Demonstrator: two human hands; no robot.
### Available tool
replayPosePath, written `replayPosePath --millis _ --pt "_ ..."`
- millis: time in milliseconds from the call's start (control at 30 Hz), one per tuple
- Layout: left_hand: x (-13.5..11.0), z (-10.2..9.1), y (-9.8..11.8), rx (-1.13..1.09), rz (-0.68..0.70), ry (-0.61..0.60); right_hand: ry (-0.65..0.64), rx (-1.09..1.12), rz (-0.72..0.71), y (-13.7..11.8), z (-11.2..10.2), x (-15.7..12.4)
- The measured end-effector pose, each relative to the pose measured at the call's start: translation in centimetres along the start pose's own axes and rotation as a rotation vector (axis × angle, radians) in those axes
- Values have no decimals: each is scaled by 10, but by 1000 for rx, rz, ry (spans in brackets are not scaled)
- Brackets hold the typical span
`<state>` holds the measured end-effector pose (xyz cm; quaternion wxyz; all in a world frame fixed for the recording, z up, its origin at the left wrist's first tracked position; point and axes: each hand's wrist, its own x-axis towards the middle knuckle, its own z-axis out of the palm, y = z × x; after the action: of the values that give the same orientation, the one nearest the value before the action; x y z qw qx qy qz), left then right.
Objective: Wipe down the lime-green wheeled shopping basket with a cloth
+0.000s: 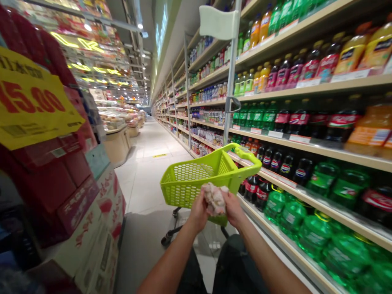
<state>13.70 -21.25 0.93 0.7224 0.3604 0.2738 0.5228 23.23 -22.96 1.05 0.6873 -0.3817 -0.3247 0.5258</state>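
Note:
A crumpled, whitish-pink cloth (214,199) is bunched up between my two hands, in front of the cart. My left hand (199,210) grips its left side with the fingers closed. On the other side my right hand (233,209) is closed on it too. Just beyond them stands a lime-green shopping cart (183,183) with a perforated basket, its handle turned toward the shelves at right. What shows of the basket's inside is bare green plastic; my hands and the cloth cover part of its near side.
Shelves (275,139) of soda and juice bottles run along the right side into the distance. Stacked boxes (61,183) with a yellow price sign (30,98) stand close at left. A tiled aisle (147,163) stretches ahead, past display counters (114,145).

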Motion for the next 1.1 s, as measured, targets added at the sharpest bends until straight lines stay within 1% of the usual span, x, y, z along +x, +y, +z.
replayPosePath --millis 67,133,167,233,300,367,400,467,500,567,700,800,833,867,933,1000,1033,1067,1100 --pt "-4 3 -2 26 -75 -75 91 -82 -92 1 -5 1" --pt "-5 6 -6 19 -128 -62 138 -96 -138 1 -9 0" --pt "-5 8 -9 -22 -135 -40 132 -69 -133 -1 -10 -1" --pt "-2 11 -15 -127 -104 -5 71 11 -87 -5 -12 -4" --pt "2 13 -21 -163 -55 6 -20 74 -34 -9 -13 -7" --pt "4 13 -26 -112 -25 53 -91 94 4 -12 -13 -10" --pt "4 12 -28 -64 -3 112 -111 92 14 -13 -13 -11" --pt "4 8 -32 33 58 229 -114 66 14 -12 -13 -12" --pt "4 7 -32 63 81 250 -101 47 5 -11 -14 -12" --pt "2 4 -33 73 91 207 -69 14 -21 -8 -14 -12" --pt "-4 5 -31 4 0 70 -15 -48 -69 -3 -18 -11" --pt "-11 10 -30 -58 -64 -80 74 -203 -170 3 -26 -6" --pt "-13 12 -31 -57 -76 -112 121 -280 -213 5 -29 -5" --pt "-14 13 -31 -45 -80 -120 169 -367 -258 7 -32 -4" --pt "-14 14 -31 -4 -71 -61 245 -555 -368 7 -35 -5" --pt "-10 12 -31 30 -34 47 281 -736 -556 4 -36 -11" --pt "-7 11 -32 40 -16 95 244 -828 -662 1 -36 -16" --pt "-4 10 -32 46 -6 129 165 -923 -755 0 -36 -20" --pt "-2 9 -33 49 -4 149 60 -1017 -820 0 -37 -25"
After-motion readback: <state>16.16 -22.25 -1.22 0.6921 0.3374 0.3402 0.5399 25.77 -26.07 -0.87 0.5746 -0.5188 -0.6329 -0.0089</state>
